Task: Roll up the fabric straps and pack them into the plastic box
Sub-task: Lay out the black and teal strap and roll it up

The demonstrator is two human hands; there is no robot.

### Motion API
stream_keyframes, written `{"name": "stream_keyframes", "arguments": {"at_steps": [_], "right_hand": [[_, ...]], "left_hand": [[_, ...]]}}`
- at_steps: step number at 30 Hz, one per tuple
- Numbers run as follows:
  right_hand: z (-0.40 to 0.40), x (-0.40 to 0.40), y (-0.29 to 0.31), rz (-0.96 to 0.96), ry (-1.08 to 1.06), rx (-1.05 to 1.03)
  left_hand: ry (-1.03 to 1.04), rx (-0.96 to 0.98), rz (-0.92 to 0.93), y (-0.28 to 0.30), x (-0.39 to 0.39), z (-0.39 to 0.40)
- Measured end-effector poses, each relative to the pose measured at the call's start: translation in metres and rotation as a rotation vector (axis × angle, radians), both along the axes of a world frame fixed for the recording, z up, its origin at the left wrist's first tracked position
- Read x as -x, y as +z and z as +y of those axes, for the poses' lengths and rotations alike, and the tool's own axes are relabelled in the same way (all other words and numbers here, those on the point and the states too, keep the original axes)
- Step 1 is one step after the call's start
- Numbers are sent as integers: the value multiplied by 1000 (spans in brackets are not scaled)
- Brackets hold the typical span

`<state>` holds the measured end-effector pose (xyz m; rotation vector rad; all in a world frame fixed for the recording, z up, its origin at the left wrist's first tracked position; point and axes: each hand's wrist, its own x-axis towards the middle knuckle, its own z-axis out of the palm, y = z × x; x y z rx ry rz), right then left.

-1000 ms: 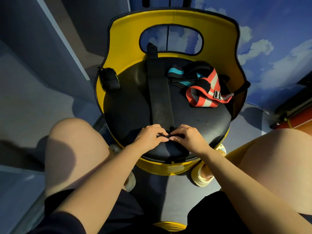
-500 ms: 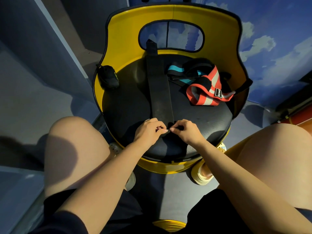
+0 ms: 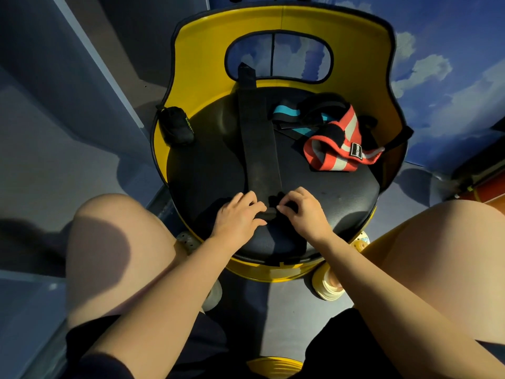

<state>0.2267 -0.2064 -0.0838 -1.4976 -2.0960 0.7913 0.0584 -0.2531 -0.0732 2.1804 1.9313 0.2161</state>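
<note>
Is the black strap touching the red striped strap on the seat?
Apart. The head view shows bare black seat between the long black strap and the red striped strap.

The near end of the black strap point(image 3: 258, 149) is hidden under the curled fingers point(image 3: 252, 207) of both hands, the print on the red-striped strap's label point(image 3: 356, 152) is too small to read, and the plastic box lies out of view.
</note>
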Motion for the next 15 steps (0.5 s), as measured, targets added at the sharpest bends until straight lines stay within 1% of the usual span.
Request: {"name": "stream_keyframes", "arguments": {"at_steps": [2,4,6,8,10,12,14,15], "right_hand": [[-2,-2,-1,-80,131,-165],[-1,-7,0,-185,245,-253],[3,-11,-1,-330,308,-350],[5,-11,-1,-420,341,-425],[6,-9,-1,-442,353,-442],[8,-7,-1,-413,359,-396],[10,-6,2,-371,360,-326],[11,-5,3,-350,361,-289]], "left_hand": [[26,41,-54,3,2,4],[46,99,-97,6,5,9],[73,158,-152,8,7,14],[114,207,-220,8,7,16],[144,228,-266,6,6,16],[162,230,-295,6,7,16],[170,223,-281,8,8,17],[164,214,-245,8,9,17]]}}
